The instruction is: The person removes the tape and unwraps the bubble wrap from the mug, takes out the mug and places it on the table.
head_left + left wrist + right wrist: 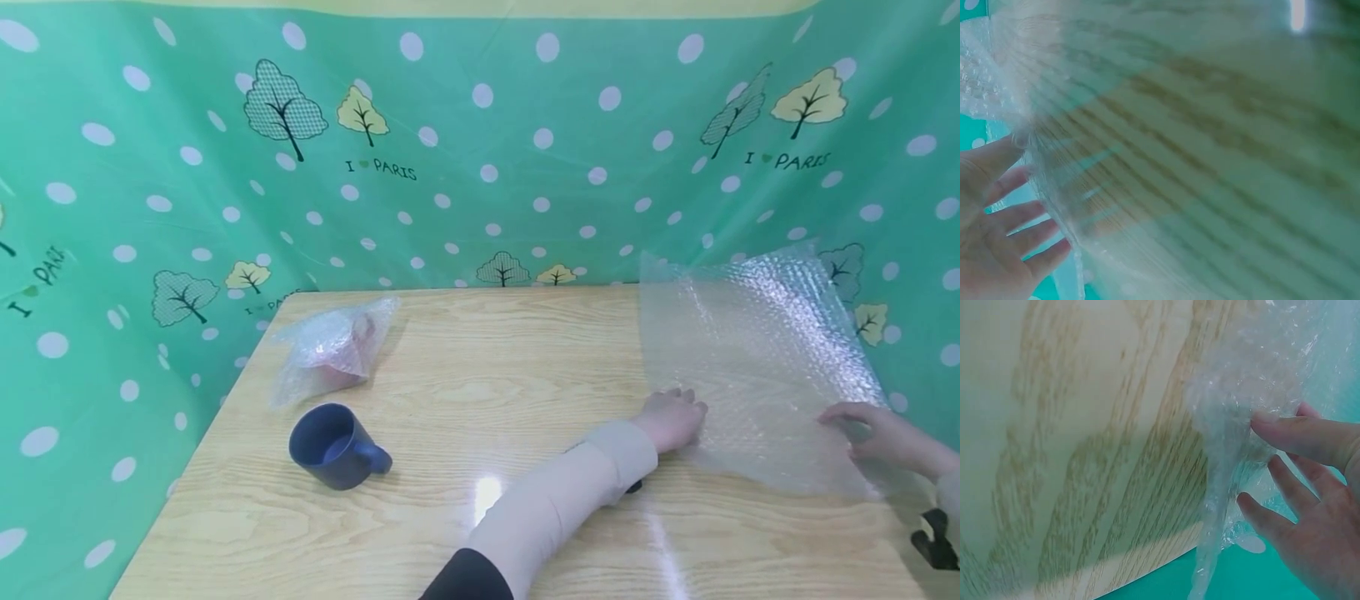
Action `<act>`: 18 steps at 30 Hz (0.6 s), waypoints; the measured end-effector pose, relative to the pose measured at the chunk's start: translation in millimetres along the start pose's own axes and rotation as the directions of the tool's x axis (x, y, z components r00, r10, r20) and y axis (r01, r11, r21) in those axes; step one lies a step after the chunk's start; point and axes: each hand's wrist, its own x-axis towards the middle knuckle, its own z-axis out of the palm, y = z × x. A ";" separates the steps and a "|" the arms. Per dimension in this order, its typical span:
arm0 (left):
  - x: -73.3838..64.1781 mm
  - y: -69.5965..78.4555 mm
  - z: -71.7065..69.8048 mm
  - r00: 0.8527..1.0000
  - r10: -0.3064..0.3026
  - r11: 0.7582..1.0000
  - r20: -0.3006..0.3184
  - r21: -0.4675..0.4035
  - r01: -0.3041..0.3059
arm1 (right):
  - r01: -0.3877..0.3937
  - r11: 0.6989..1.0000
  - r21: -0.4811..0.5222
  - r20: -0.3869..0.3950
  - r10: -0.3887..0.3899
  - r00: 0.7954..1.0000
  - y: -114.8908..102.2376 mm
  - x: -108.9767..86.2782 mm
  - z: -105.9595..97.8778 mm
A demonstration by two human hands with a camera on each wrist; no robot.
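Observation:
A clear sheet of bubble wrap spreads over the right part of the table, its far right part rising against the curtain. At its near left corner my left hand pinches the edge; in the left wrist view the thumb lies on the wrap, other fingers spread along the edge. My right hand grips the right side of the sheet. The right wrist view shows the thumb pressing gathered wrap, with fingers below it.
A dark blue mug stands upright on the left of the wooden table, handle toward the right. Behind it lies a pinkish item wrapped in bubble wrap. A green dotted curtain hangs along the back and sides.

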 end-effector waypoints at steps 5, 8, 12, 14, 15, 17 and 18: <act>-2.3 -0.5 -0.3 1.000 0.011 1.000 0.018 0.023 -0.011 | 0.032 0.999 -0.034 -0.031 -0.033 0.999 2.8 -0.7 1.5; -0.5 -1.0 -0.2 1.000 0.021 0.999 0.010 0.024 -0.022 | 0.049 0.997 -0.061 -0.060 -0.053 0.997 4.7 -1.1 3.0; -0.8 -5.2 -2.6 0.998 0.059 0.998 -0.031 0.025 -0.059 | 0.056 0.992 -0.110 -0.066 -0.063 0.996 -0.6 0.0 0.9; -3.2 -9.6 -3.6 0.993 0.098 0.995 -0.064 0.042 -0.096 | 0.081 0.987 -0.136 -0.075 -0.092 0.993 -4.1 1.1 -0.5; -5.0 -12.0 -4.4 0.990 0.116 0.992 -0.077 0.047 -0.113 | 0.076 0.987 -0.143 -0.069 -0.086 0.994 -6.7 2.0 -1.1; -9.2 -17.7 -6.1 0.982 0.156 0.986 -0.104 0.069 -0.149 | 0.095 0.981 -0.169 -0.084 -0.110 0.990 -11.3 2.9 -1.4; -11.6 -20.6 -7.4 0.978 0.176 0.982 -0.114 0.083 -0.167 | 0.102 0.982 -0.161 -0.081 -0.116 0.990 -13.6 3.5 -1.7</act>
